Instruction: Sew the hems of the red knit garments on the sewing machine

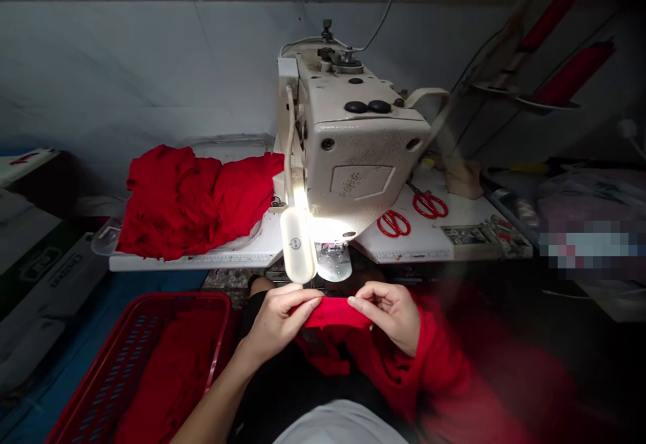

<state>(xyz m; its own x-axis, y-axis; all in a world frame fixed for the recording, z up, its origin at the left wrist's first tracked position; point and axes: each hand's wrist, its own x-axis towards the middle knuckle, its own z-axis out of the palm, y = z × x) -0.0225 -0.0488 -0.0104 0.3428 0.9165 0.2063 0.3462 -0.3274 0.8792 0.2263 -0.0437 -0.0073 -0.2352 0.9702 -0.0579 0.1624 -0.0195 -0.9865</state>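
Note:
Between my two hands a strip of red fabric [337, 312] is stretched level, just in front of the sewing machine [363, 155]. My left hand [281, 316] pinches the strip's left end between thumb and fingers. At the other end, my right hand [389, 313] pinches it the same way, its remaining fingers curled. More of the red cloth hangs below the strip and drapes over my right forearm and lap. A lit lamp [299, 249] shines by the needle area, and a clear plastic guard [334, 264] sits beside it. The needle itself is hidden.
A heap of red fabric [182, 202] lies on the white table [242, 253] left of the machine. Red-handled scissors [430, 204] and a second red-handled pair [393, 223] rest on the right. A red basket [136, 306] holding red cloth stands lower left. Red thread cones [575, 74] stand upper right.

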